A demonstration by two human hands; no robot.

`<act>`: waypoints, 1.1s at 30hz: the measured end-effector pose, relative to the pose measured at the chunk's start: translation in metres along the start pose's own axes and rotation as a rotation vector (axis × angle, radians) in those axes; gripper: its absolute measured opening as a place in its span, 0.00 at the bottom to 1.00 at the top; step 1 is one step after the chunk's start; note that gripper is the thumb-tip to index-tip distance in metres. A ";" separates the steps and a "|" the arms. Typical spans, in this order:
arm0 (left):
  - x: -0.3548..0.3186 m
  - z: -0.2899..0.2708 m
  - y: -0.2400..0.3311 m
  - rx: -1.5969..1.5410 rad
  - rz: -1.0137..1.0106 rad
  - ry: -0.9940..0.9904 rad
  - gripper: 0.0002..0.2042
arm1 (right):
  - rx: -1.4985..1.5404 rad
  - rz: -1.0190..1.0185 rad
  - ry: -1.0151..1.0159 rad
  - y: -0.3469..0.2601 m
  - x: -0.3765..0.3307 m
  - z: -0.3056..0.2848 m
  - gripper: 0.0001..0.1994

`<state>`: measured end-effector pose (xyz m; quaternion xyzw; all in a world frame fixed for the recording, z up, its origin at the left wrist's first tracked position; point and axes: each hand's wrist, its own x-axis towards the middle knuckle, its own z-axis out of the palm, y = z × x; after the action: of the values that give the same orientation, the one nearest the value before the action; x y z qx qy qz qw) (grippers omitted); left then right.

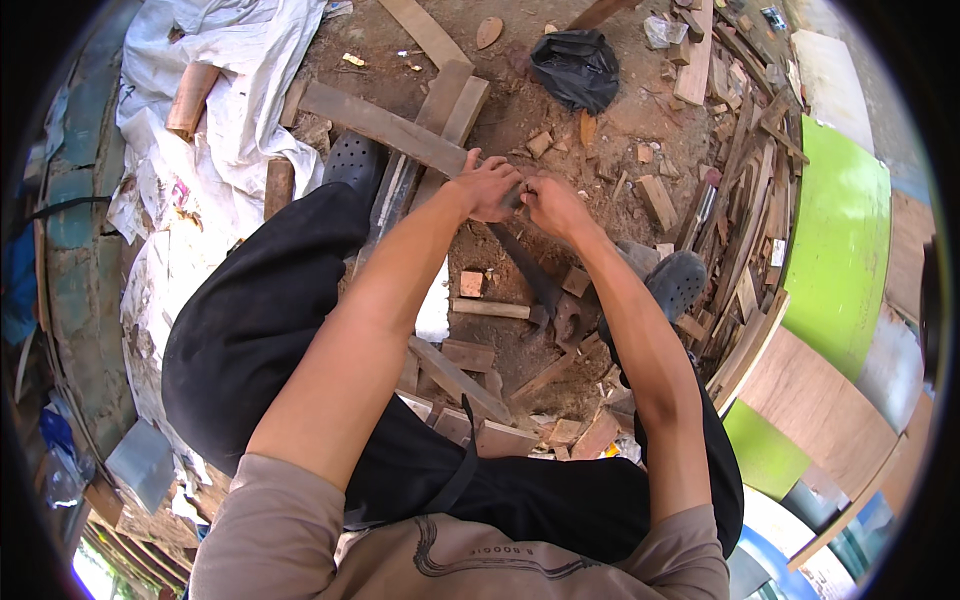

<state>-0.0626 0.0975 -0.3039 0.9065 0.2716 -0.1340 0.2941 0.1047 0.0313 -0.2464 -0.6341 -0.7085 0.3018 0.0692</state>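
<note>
A long wooden plank [385, 128] runs from the upper left to the middle, crossing other timber pieces. Over its near right end lies my left hand [487, 191], fingers curled around the wood. Close beside it, my right hand [556, 209] is closed in a pinch at the plank's end; what sits between its fingertips is too small to make out. Below both hands, a handsaw [530, 262] with a dark blade rests among the scraps, its handle end toward my right foot. A timber beam [445, 100] passes beneath the plank.
Offcuts surround me, including a small wood block [471, 284] and a short stick [490, 308]. A black plastic bag [576, 70] lies ahead. White sheeting [220, 60] spreads at left, with stacked wood strips [745, 220] and a green panel [838, 245] at right.
</note>
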 end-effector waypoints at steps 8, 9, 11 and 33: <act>0.002 -0.001 -0.001 0.062 -0.005 -0.074 0.37 | -0.243 0.076 -0.187 -0.015 0.005 -0.004 0.10; 0.002 0.000 -0.001 0.057 0.000 -0.063 0.37 | -0.259 0.066 -0.166 -0.013 0.004 -0.001 0.10; 0.004 0.001 0.002 0.048 0.008 -0.042 0.37 | -0.264 0.056 -0.143 -0.006 0.004 0.003 0.10; 0.005 0.000 0.004 0.091 -0.001 -0.067 0.30 | -0.137 0.107 -0.052 0.005 0.017 0.013 0.08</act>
<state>-0.0559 0.0966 -0.3043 0.9140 0.2556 -0.1765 0.2612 0.0994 0.0425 -0.2643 -0.6664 -0.6941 0.2722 -0.0091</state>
